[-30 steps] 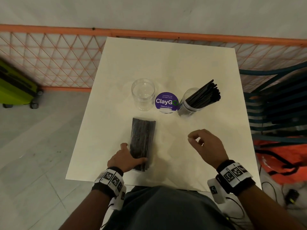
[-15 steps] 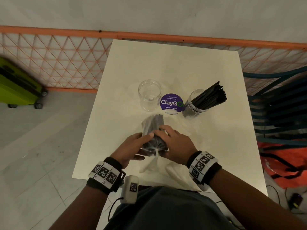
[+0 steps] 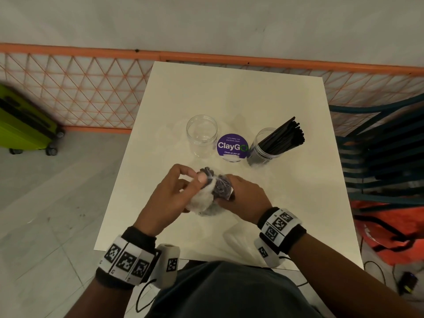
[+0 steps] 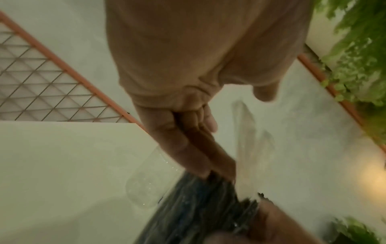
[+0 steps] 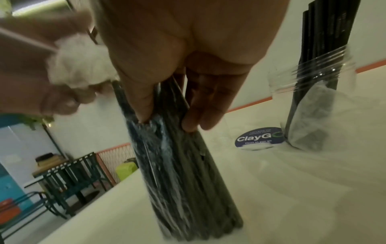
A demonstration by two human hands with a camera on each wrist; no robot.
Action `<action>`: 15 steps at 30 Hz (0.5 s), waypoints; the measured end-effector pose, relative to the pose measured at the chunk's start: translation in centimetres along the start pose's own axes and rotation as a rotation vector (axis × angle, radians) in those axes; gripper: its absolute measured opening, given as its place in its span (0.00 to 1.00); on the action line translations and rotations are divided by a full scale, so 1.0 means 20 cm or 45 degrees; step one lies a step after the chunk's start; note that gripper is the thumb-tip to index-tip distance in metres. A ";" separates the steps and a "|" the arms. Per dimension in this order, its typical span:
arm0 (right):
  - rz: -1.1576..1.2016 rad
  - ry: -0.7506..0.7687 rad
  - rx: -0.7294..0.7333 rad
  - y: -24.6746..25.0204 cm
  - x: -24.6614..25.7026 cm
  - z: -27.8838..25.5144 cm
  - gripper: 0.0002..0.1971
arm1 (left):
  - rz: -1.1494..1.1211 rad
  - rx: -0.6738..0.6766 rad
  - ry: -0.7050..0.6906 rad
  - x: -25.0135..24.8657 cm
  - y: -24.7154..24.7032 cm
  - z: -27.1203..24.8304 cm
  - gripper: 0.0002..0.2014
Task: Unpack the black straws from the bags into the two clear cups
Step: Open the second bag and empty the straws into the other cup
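fingers (image 5: 144, 99) of my right hand (image 3: 246, 198) wrap round the bag of black straws (image 5: 179, 173), thumb on one side, rest on the other, holding it upright w/ its bottom end on the table (image 3: 229, 95), near the front edge, abt mid-width. left hand (image 3: 169, 196) is up at the top of the bag, thumb + index pinched on the clear plastic there, pulling it out to the left; plastic is bunched white in my left palm. can't tell if the bag is torn open yet, too blurry in the wrist views.

empty clear cup (image 3: 202, 136) stands further back, abt the middle of the table, a bit left of centre. purple round claygo sticker (image 3: 232, 146) sits flat just right of it. 2nd clear cup (image 3: 263, 145) is right of the sticker, touching or nearly, and holds black straws (image 3: 284, 136) leaning toward the right edge, tips fanned out over the rim. a loose clear empty bag (image 3: 241, 244) lies flat by the front edge under my right wrist.

off the table: orange mesh fence (image 3: 80, 88) along the back, lime green suitcase (image 3: 23, 125) on the floor at left, dark teal slatted chair (image 3: 380, 157) at right w/ an orange bag (image 3: 390, 228) below it.
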State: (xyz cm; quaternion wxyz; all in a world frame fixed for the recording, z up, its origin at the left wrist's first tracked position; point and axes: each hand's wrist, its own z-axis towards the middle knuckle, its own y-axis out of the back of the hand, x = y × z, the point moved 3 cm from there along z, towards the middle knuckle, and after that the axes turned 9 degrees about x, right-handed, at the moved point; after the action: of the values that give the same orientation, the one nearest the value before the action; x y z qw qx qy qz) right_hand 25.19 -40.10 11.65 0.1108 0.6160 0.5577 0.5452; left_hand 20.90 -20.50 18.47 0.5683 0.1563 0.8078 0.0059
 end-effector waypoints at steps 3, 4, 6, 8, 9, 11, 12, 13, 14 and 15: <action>0.016 0.003 0.014 -0.03 -0.03 0.00 0.25 | 0.352 0.144 0.029 0.01 -0.04 -0.01 0.19; 0.058 0.015 0.003 -0.03 -0.03 0.00 0.25 | 0.437 0.147 0.009 0.01 -0.05 -0.01 0.16; 0.139 0.044 0.002 -0.02 -0.03 -0.01 0.24 | 0.481 0.102 -0.041 -0.01 -0.06 -0.01 0.11; 0.196 0.064 0.018 0.01 -0.03 -0.01 0.26 | 0.450 0.034 -0.108 -0.07 -0.04 -0.02 0.13; 0.221 0.049 -0.016 0.03 -0.04 -0.02 0.27 | 0.419 0.007 -0.143 -0.10 -0.02 -0.03 0.14; 0.310 -0.034 -0.199 0.09 -0.08 -0.02 0.28 | 0.341 -0.025 -0.189 -0.17 0.01 -0.03 0.10; 0.378 -0.076 -0.313 0.12 -0.10 -0.03 0.28 | 0.310 -0.035 -0.209 -0.20 0.03 -0.04 0.06; 0.441 -0.102 -0.410 0.16 -0.12 -0.05 0.27 | 0.294 -0.042 -0.236 -0.23 0.04 -0.03 0.06; 0.482 -0.105 -0.475 0.19 -0.13 -0.06 0.24 | 0.293 -0.038 -0.263 -0.25 0.05 -0.03 0.07; 0.494 -0.091 -0.503 0.21 -0.13 -0.07 0.22 | 0.284 -0.022 -0.282 -0.27 0.05 -0.03 0.08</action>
State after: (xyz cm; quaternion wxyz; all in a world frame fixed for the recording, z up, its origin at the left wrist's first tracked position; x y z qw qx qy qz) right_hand 26.97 -44.36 13.79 0.1419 0.6964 0.3079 0.6325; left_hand 22.33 -20.91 23.83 0.6511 0.2400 0.7177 0.0586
